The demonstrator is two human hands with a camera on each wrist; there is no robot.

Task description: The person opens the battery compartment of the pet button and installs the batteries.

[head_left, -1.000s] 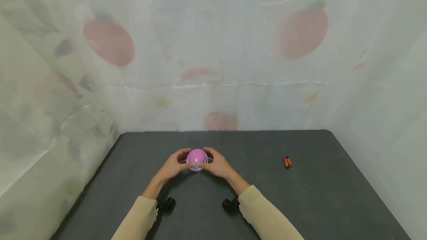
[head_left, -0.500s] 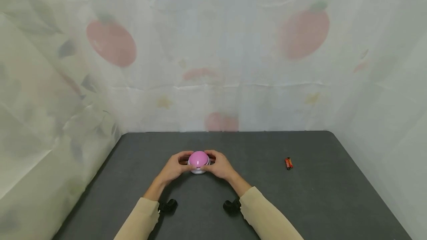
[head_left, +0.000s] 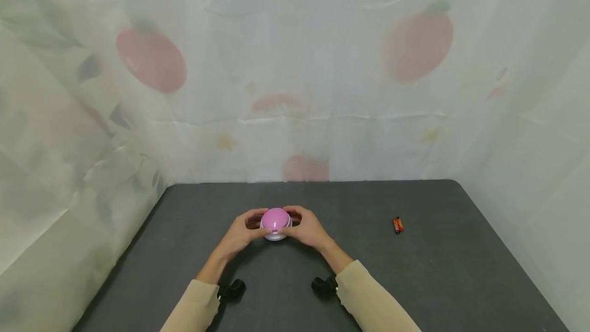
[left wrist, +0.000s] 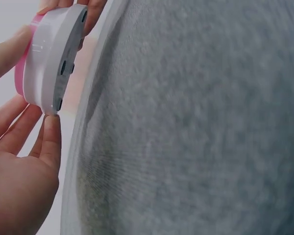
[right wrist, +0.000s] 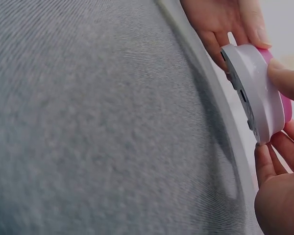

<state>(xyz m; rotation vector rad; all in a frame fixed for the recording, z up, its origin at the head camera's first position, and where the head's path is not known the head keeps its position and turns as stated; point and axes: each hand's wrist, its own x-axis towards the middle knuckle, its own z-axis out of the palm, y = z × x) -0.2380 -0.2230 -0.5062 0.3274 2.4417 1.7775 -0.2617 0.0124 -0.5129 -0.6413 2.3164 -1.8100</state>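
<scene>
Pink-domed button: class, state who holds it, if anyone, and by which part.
Both hands hold the pink-domed button by its white base rim: the left hand on its left side, the right hand on its right, lifted off the table.

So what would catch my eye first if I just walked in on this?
Probably the pink dome button with its white base, held just above the middle of the dark grey table between the left hand and the right hand. Next, the small red battery lying alone to the right.
</scene>
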